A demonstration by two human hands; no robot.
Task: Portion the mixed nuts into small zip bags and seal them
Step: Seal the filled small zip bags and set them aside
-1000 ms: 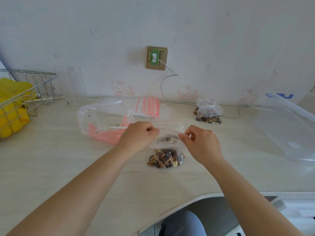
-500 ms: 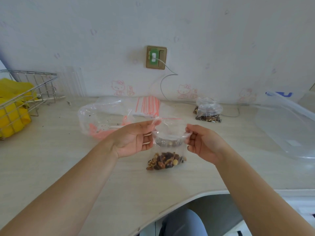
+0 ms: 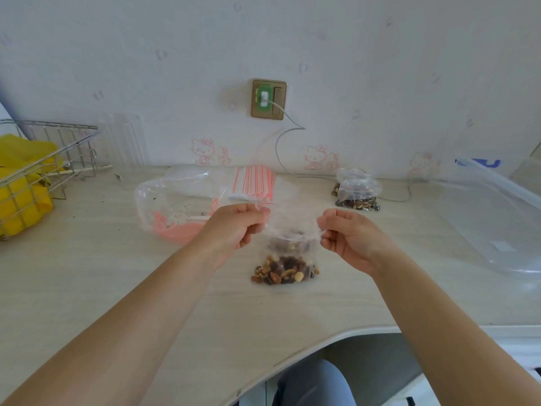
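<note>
Head view: left hand and right hand each pinch a top corner of the small zip bag, nuts resting on the table; film likely limp, light, slippery, so grip at the zip strip.

Zip bag of nuts: stood on the table, between left hand and right hand.
Second filled bag: behind, to the right, near the wall.
Stack of empty zip bags: behind the hands.
Wire basket: far left.
Plastic container: far right.
</note>
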